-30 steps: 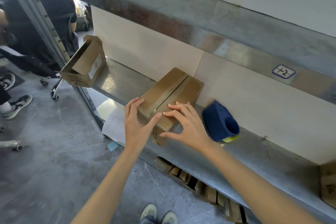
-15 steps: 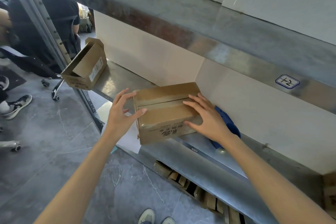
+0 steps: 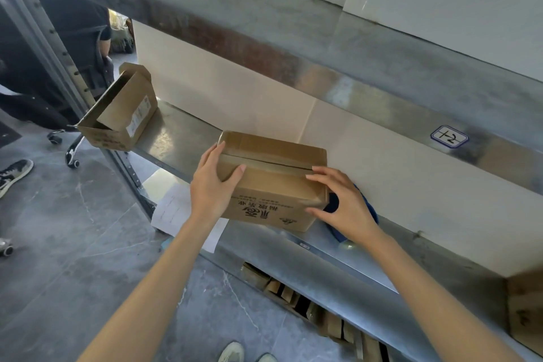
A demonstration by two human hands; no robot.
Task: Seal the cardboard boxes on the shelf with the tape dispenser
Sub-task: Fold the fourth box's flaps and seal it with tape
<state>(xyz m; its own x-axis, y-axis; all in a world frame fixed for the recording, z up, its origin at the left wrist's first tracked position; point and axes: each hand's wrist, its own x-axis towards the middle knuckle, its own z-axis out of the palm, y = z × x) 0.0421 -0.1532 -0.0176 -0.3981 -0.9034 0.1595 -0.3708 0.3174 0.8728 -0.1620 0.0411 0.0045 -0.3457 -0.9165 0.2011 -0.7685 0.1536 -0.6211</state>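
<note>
On the metal shelf (image 3: pixel 182 138), near its front edge, a closed cardboard box (image 3: pixel 273 185) is held at both ends. Its left end is gripped by the left hand (image 3: pixel 211 185), thumb laid on the top flap, and its right end is clasped between the spread fingers and thumb of the right hand (image 3: pixel 343 206). Just behind that hand the blue tape dispenser (image 3: pixel 370 210) is largely hidden. An open box (image 3: pixel 123 120) is seen at the shelf's left end.

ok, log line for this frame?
left hand: grips cardboard box left end | right hand: holds its right front corner | flaps: closed | rests on: metal shelf | tape dispenser: blue, behind right hand, not held
</note>
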